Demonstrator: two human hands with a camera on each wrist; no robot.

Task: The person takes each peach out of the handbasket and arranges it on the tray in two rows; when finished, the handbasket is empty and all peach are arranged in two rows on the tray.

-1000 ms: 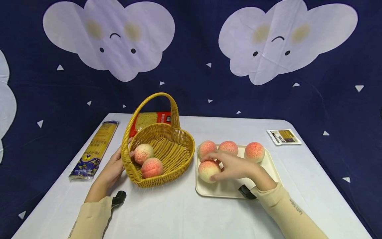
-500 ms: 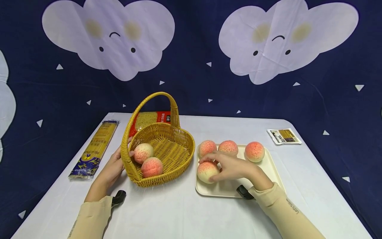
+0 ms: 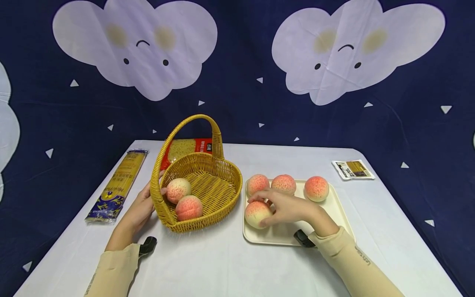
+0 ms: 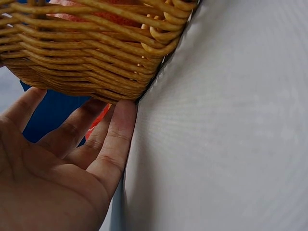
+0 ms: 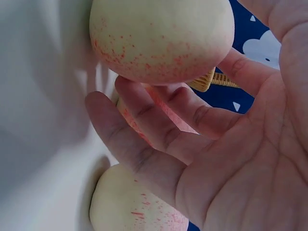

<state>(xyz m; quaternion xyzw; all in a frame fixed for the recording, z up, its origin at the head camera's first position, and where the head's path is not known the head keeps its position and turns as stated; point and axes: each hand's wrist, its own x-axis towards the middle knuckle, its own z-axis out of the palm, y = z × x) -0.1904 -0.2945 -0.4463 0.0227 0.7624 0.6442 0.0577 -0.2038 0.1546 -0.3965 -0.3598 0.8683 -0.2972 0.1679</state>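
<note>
At left edge of tray (image 3: 282, 236), right fingers (image 5: 139, 154) curled round peach (image 3: 257, 216); across narrow gap, left fingers (image 4: 114, 147) spread against basket (image 3: 214, 189).

Peaches (image 3: 316, 188), six in all: two peaches (image 3: 178, 190) inside one basket (image 3: 215, 187), four on one tray (image 3: 282, 237). On the tray, three far peaches (image 3: 283, 184) and one near peach (image 3: 256, 216). Packets, three in all: one yellow-and-blue packet (image 3: 120, 179), one red packet (image 3: 183, 147), one white packet (image 3: 353, 169). Two sets of fingers: left fingers (image 4: 113, 151), right fingers (image 5: 122, 132). Two sleeves (image 3: 116, 268), two black devices (image 3: 148, 246), one at each sleeve. One desk (image 3: 208, 268), one backdrop (image 3: 237, 119). On the backdrop, two clouds (image 3: 358, 47) with faces, plus one more cut off at the left edge. One handle (image 3: 159, 173) on the basket.
</note>
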